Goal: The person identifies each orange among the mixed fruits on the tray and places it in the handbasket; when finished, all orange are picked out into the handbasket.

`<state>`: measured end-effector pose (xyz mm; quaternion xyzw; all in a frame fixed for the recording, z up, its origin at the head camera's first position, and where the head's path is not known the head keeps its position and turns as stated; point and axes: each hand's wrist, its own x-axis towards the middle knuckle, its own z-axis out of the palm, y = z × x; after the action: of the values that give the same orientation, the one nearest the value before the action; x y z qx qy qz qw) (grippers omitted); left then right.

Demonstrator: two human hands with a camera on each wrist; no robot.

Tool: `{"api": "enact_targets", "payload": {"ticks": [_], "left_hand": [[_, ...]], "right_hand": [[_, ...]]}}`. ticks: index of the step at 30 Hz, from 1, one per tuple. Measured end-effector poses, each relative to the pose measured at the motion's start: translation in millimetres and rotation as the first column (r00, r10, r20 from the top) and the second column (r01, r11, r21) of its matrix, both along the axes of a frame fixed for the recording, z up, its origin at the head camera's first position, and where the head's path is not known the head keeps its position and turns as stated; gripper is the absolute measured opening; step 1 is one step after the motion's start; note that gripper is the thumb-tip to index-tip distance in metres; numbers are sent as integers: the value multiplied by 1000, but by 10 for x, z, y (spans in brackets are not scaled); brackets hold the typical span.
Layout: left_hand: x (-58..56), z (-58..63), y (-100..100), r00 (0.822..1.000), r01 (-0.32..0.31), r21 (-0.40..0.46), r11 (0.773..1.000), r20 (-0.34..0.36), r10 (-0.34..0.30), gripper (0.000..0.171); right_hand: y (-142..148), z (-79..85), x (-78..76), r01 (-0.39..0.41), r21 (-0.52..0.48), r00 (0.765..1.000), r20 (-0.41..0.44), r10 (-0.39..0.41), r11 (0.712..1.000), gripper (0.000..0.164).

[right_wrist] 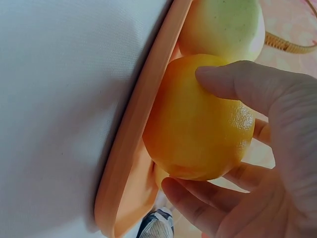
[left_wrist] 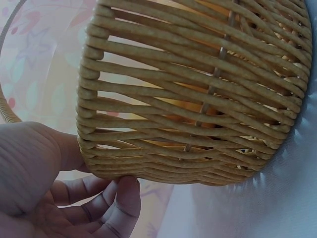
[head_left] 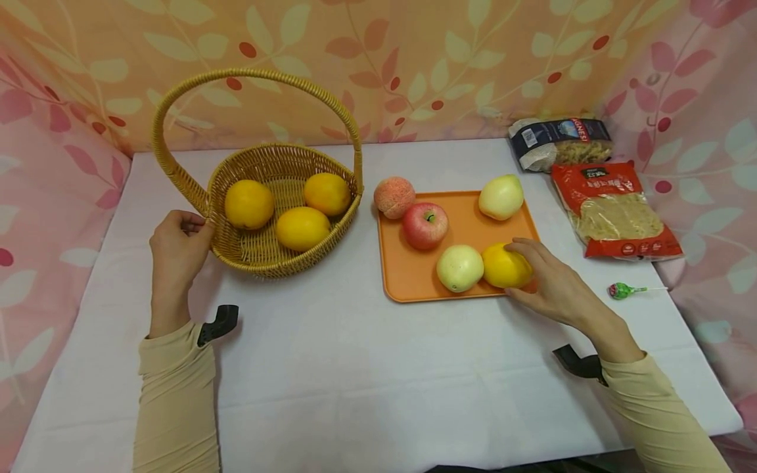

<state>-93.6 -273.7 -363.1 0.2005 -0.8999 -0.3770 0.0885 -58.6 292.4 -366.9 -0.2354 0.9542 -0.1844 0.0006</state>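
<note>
My left hand (head_left: 180, 246) pinches the left rim of a woven wicker basket (head_left: 260, 268), right by the foot of its tall handle. Thumb and fingertips meet at that rim in the left wrist view. Three yellow-orange fruits lie inside, one of them a longer fruit (head_left: 303, 229) near the front. Over the orange tray (head_left: 408, 284), my right hand (head_left: 550, 279) holds a smooth yellow-orange fruit (right_wrist: 198, 119), thumb on one side and fingers curled round the other. A pale green fruit (head_left: 459, 269) sits just left of it in the tray.
A red apple (head_left: 425, 225) and another pale green fruit (head_left: 501, 197) are on the tray. A rough peach-coloured fruit (head_left: 393, 197) overlaps its back left corner. Two food packets, one dark blue (head_left: 558, 143) and one red (head_left: 618, 213), lie right, near a lollipop (head_left: 621, 290).
</note>
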Motion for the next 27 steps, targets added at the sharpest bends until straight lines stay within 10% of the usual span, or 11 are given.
{"api": "enact_targets", "payload": {"ticks": [18,27], "left_hand": [[18,24,17,999,1,2,1000,40,-1,36],[8,8,3,999,4,6,1000,33,-4,36]], "right_hand": [[4,25,-19,85,26,995,55,-87,996,70],[33,104,-54,85,-11,995,-60,-85,996,72]]}}
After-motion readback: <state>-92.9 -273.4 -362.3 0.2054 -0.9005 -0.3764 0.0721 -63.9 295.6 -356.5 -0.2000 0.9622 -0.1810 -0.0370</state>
